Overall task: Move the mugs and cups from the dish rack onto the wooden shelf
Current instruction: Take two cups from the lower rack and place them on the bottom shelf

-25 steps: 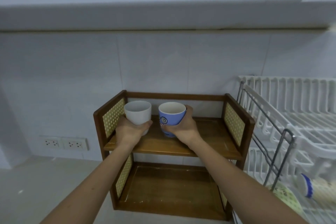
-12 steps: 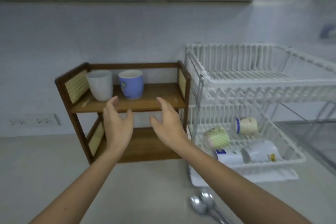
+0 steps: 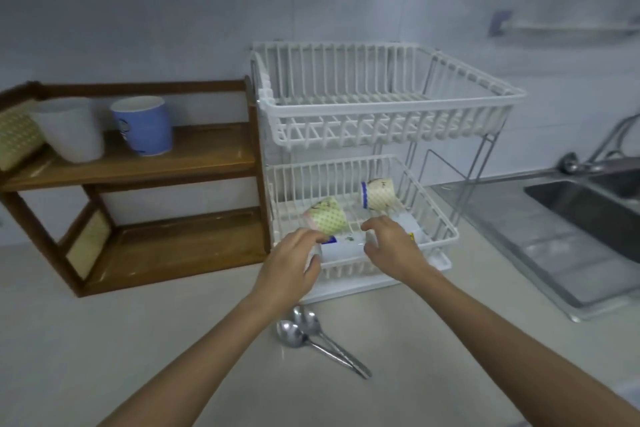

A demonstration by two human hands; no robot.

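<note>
- The wooden shelf (image 3: 194, 163) stood at the left of the frame, touching the dish rack (image 3: 381, 107) at centre.
- Two cups (image 3: 142, 125) sat side by side on the shelf's upper board, toward its left end.
- Several cups (image 3: 327, 220) lay on their sides in the rack's lower tier.
- Two spoons (image 3: 308, 333) lay on the counter (image 3: 104, 340) below the rack.
- The sink (image 3: 581, 208) sat at right.

The white cup (image 3: 71, 130) and the blue mug (image 3: 143, 125), gripped a second ago, are now released on the wooden shelf (image 3: 194, 163). The left hand (image 3: 291, 260) and right hand (image 3: 391, 246) are now brought to the dish rack's (image 3: 446, 236) lower tier, apparently touching a lying white mug (image 3: 341, 248).
</note>
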